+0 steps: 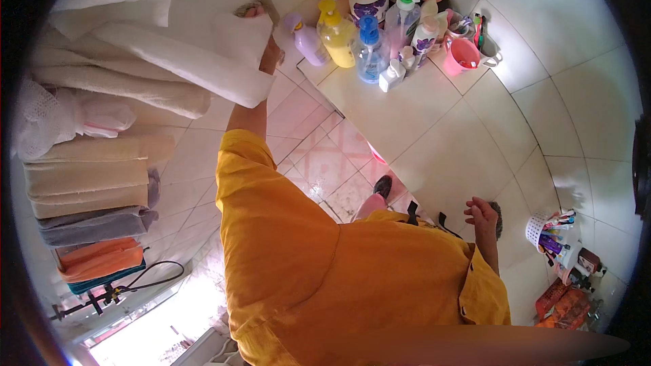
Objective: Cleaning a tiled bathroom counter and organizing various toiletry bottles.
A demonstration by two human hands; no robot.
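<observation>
My left arm reaches up to the tiled wall, passing behind a hanging white towel [230,61]. Most of my left hand [255,11] is hidden by this towel; its fingertips show bent against a grey cloth [269,8] at the wall. Close by stand a lilac bottle [310,44] and a yellow pump bottle [336,37]. Over the tiled counter, my right hand [483,214] has loosely bent fingers, slightly apart, with nothing seen between them. A dark grey fuzzy thing [500,220] shows just beside it, partly covered by the hand.
Several pump bottles, like a clear blue-topped one [369,54], crowd the counter corner beside a pink cup [461,55]. Folded towels [88,169] hang along the left wall. A white basket [537,229] of tubes sits at the right. Below is the pink-patterned floor [325,163].
</observation>
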